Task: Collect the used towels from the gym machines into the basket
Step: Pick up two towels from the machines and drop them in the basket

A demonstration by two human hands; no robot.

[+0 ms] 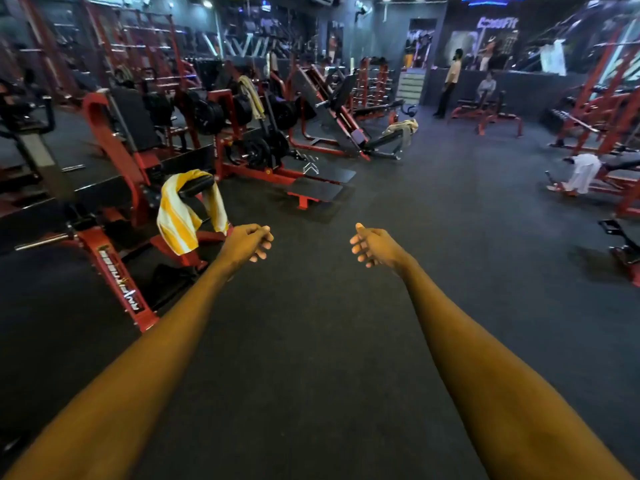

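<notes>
Floor [346, 306] of dark rubber lay open and wide ahead of both outstretched arms, with red machines crowding its left edge and more along its right edge. Left hand [247, 242] hung with fingers [263, 244] loosely curled and holding nothing, just beside the yellow-and-white striped towel [180, 216]. That towel was draped over a black padded roller [195, 185] on the nearest red machine [114, 258] at the floor's left edge; hand and cloth looked apart, though only narrowly. Right hand [372, 245] was likewise empty, its fingers half bent, over bare floor well apart from any machine.

Four towels could be counted: the striped one, a pale yellowish towel [251, 97] hanging on a plate-loaded machine farther back on the left, a beige towel [401, 128] bunched on a leg-press seat near the middle, and a white towel [585, 173] draped over a bench at the right edge. Two people [450, 84] were at the far wall.
</notes>
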